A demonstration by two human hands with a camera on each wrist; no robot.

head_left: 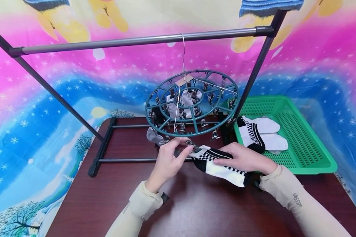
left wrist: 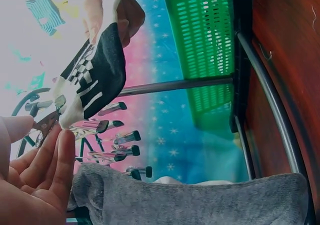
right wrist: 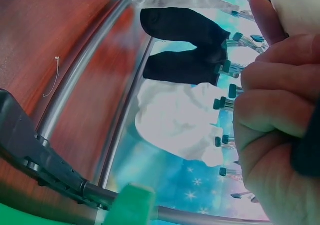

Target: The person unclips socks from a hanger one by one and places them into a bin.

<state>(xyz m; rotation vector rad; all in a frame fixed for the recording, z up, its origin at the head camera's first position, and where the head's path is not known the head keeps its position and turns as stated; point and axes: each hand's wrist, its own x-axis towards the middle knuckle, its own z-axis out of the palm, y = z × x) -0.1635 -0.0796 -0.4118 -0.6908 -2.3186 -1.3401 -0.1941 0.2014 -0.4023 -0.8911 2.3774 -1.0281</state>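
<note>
My left hand (head_left: 169,160) pinches a metal clip (left wrist: 48,124) between thumb and fingers at the hanger's near edge. The cuff of a white and black checkered sock (head_left: 222,172) is at the clip's jaws. My right hand (head_left: 244,158) grips that sock further along, and its toe end hangs down to the right. Above the hands is a round green clip hanger (head_left: 184,135), tilted and hung by a wire hook. From it hang a grey sock (left wrist: 195,201), black socks (right wrist: 175,26) and white socks (right wrist: 175,119). My right hand's fingertips are partly hidden in its wrist view.
A dark metal rack (head_left: 106,44) stands on the reddish-brown table (head_left: 195,214) and bears the hanger. At right, a green basket (head_left: 311,171) holds more black and white socks (head_left: 271,126). A printed cloth (head_left: 32,98) covers the wall behind.
</note>
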